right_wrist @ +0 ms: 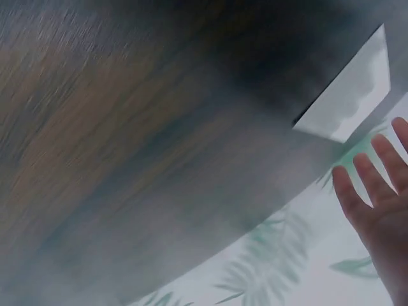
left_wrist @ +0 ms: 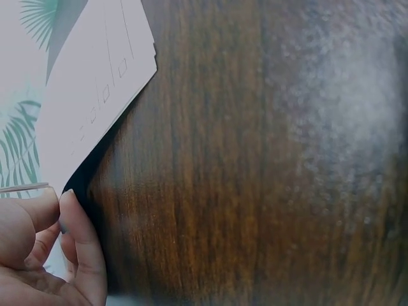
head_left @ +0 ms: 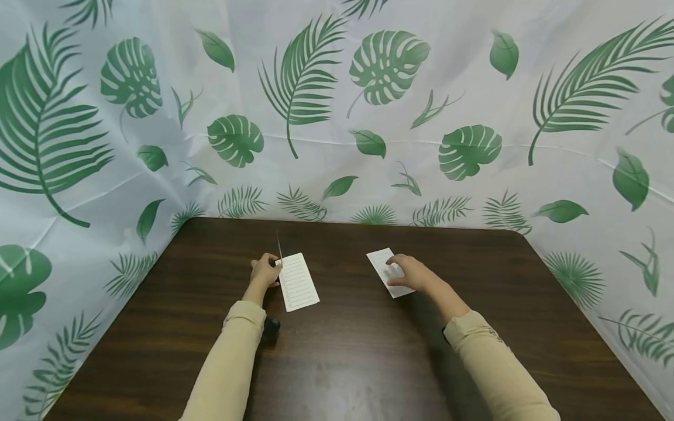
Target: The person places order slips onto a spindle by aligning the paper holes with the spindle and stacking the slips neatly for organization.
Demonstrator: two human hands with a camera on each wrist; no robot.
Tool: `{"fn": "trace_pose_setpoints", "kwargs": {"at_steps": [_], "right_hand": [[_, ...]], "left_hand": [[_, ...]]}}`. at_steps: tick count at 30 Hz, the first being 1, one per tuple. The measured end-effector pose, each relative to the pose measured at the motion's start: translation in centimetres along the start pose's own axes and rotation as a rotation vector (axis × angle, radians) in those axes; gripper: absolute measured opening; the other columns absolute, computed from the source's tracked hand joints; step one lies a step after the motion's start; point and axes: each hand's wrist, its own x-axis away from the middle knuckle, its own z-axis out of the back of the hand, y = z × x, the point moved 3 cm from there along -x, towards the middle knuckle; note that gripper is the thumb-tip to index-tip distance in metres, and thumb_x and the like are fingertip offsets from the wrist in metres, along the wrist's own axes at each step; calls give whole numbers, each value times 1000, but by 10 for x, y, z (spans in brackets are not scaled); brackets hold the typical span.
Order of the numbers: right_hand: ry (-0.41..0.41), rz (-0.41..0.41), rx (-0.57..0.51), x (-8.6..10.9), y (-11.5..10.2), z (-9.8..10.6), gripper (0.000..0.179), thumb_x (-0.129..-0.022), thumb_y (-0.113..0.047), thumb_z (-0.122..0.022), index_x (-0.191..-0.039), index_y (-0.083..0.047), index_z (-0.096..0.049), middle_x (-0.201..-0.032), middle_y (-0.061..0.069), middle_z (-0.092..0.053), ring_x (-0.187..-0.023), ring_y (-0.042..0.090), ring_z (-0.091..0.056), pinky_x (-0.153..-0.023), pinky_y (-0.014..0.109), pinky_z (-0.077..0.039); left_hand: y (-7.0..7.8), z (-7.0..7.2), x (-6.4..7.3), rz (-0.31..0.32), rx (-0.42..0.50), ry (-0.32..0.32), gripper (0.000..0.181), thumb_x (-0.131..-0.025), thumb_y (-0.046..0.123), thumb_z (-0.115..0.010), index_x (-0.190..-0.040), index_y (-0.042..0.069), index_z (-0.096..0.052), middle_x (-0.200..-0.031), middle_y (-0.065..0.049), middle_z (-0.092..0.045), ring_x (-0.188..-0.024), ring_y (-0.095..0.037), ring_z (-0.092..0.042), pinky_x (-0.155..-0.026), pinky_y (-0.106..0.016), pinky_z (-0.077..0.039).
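A white lined notepad [head_left: 298, 283] lies on the left half of the table. At its left edge my left hand [head_left: 265, 271] pinches it between thumb and finger. The left wrist view shows the notepad [left_wrist: 105, 83] tilted, small boxes printed on its lines, its corner between the fingertips of my left hand [left_wrist: 57, 245]. A thin upright strip [head_left: 279, 245] rises from that hand; I cannot tell whether it is a sheet edge-on. Over a second white paper [head_left: 380, 261] hovers my right hand [head_left: 412, 273], fingers spread. The right wrist view shows this hand [right_wrist: 379, 197] apart from the paper [right_wrist: 354, 92].
The dark wooden table [head_left: 337, 362] reaches back to a white curtain [head_left: 326, 70] printed with green leaves. Below my left wrist is a small black object [head_left: 271, 328]. Reflected light shines on the tabletop near the front.
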Motion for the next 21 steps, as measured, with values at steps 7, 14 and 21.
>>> {"fn": "trace_pose_setpoints", "kwargs": {"at_steps": [7, 14, 21], "right_hand": [[-137, -94, 18, 12, 18, 0, 73, -78, -24, -77, -128, 16, -43, -129, 34, -49, -119, 46, -49, -100, 53, -42], [-133, -112, 54, 10, 22, -4, 80, -72, -27, -82, -128, 17, -44, -127, 34, -51, -117, 45, -50, -100, 52, -43], [-117, -113, 83, 8, 27, -10, 79, -70, -22, -83, -128, 16, -45, -130, 34, -48, -121, 46, -46, -104, 52, -40]], "left_hand": [[0, -3, 0, -1, 6, 0, 28, -96, 15, -50, -122, 5, -47, -133, -30, -26, -82, -31, -51, -45, -16, -51], [-1, -3, 0, 9, 6, 1, 29, -96, 15, -50, -123, 5, -47, -134, -29, -25, -91, -38, -51, -46, -17, -51], [-1, -2, -1, 8, 3, -10, 27, -97, 15, -49, -122, 5, -46, -133, -29, -25, -84, -33, -52, -46, -16, -51]]}}
